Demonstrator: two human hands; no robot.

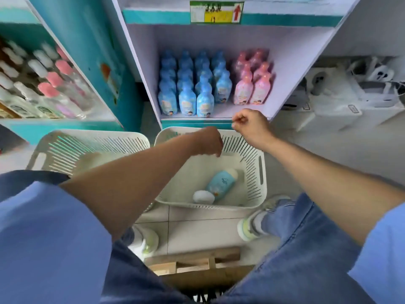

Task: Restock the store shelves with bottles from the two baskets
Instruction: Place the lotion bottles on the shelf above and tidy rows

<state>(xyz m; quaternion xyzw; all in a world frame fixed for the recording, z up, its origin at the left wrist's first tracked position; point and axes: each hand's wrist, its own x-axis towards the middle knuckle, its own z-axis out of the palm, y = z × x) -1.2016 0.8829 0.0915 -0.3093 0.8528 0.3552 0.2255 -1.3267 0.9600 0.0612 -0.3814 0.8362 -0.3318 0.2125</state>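
Observation:
Two white slatted baskets stand on the floor below the shelf: the left basket (65, 148) and the right basket (254, 172). In the right basket lie a blue bottle (221, 183) and a white cap or bottle end (203, 196). My left hand (209, 141) hangs over the right basket's back part, fingers curled downward, holding nothing that I can see. My right hand (249, 123) hovers at the shelf's front edge with fingers curled and nothing in it. On the shelf (219, 116) stand rows of blue bottles (188, 88) and pink bottles (252, 84).
A teal shelf unit at the left holds clear bottles with pink and white caps (50, 84). White bags and boxes (341, 95) sit on the floor at right. A wooden stool (192, 264) is between my feet. Shelf space right of the pink bottles is bare.

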